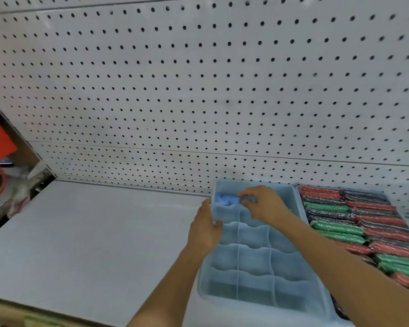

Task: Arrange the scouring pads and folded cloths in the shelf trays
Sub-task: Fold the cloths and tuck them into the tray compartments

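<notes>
Left hand [204,228] on divided tray [253,274] rim — right hand [261,204] pinching blue cloth [226,199]

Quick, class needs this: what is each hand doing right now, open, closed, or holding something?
Left hand: grips the left rim of the blue divided tray.
Right hand: pinches a folded blue cloth in the tray's back-left compartment.

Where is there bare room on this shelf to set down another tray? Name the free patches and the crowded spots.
Free: the bare grey shelf board left of the light blue divided plastic tray, bordered behind by the white pegboard wall. Most tray compartments are empty too. Crowded: the tray of red, green and dark scouring pads at right; the back-left compartment, where the right hand holds a blue folded cloth.
</notes>
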### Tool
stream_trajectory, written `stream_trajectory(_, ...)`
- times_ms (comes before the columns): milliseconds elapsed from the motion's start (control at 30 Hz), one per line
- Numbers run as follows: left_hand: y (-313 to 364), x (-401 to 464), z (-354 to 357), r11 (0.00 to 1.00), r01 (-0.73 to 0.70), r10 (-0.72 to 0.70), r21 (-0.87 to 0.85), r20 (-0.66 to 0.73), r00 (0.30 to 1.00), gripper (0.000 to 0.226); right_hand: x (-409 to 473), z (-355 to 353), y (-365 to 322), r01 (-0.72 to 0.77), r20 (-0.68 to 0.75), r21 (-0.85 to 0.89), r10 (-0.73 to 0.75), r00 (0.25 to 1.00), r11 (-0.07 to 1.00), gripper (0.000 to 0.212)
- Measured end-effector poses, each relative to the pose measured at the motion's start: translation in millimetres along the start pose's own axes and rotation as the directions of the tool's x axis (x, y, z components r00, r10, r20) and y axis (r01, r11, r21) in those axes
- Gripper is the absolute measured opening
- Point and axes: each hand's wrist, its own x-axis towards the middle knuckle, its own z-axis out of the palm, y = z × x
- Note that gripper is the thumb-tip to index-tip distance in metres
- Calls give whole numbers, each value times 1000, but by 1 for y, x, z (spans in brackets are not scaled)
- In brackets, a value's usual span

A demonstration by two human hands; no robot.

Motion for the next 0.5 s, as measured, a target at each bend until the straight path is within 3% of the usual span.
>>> stream_trajectory(67,1,-3,-1,998,-36,36,51,-11,999,54,-31,-11,7,17,-44,73,-14,999,997,22)
stream_trajectory(133,5,-7,-1,969,-69,96,236,-103,990,58,-61,-23,17,42,-81,100,-34,996,994,18)
stream_trajectory(200,19,-14,8,914,-166,248,370,-188,950,60,-92,-42,33,70,-138,147,-49,989,987,16)
stream_trajectory(267,48,-22,28,892,-320,388,319,-179,904,56,-121,-69,50,76,-221,184,-34,975,980,17)
stream_trajectory(333,89,-35,59,874,-446,464,191,-62,883,52,-147,-97,68,69,-344,216,10,939,974,19)
stream_trajectory(433,152,-62,113,795,-604,598,52,98,795,46,-182,-143,109,50,-543,277,113,832,959,23)
stream_trajectory(500,190,-82,146,740,-670,667,-53,185,722,43,-203,-176,146,31,-640,214,116,760,976,22)
